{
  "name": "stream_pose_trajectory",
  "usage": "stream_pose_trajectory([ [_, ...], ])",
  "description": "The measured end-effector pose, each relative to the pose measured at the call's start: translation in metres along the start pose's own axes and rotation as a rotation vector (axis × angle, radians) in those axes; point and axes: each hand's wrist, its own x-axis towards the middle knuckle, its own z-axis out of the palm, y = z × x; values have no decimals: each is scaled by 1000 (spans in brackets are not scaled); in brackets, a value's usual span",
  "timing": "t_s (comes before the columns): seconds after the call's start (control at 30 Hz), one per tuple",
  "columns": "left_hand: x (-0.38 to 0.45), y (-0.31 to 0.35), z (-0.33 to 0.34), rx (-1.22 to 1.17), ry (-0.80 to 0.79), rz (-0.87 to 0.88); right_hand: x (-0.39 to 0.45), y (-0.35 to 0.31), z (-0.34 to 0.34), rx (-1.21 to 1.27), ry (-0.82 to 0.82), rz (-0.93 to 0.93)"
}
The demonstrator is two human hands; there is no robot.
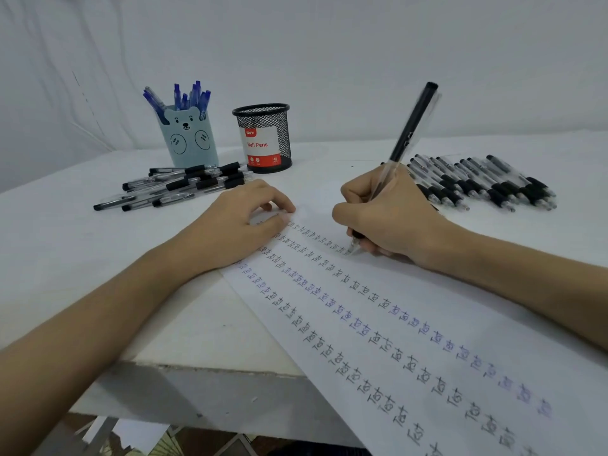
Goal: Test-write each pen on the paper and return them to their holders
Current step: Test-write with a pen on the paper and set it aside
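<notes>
Paper (427, 324) with rows of test marks, nearest | left hand (237, 222) fingers loosely curled, pressing paper | bear holder (190, 139): blue pens | mesh holder (263, 136): label, no pens visible | right hand (388, 212) gripping black pen (408, 133), tip on paper

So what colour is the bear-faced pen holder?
Light blue bear holder, clearest in the head view.

Two holders stand near the paper (427, 340): one bear-faced cup (190, 139) with blue pens (184, 97), one mesh cup (265, 136). Two heaps of black pens, left heap (177, 187) and right heap (483, 182), too many to count. One pen (404, 139) is in one hand (385, 215).
</notes>
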Motion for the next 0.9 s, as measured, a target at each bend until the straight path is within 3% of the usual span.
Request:
stream_pose_trajectory([
  [0.13,0,0,0,4,6,5,-1,-1,1,-38,-54,-22],
  [0.9,0,1,0,19,7,12,0,-2,1,-71,-18,-2],
])
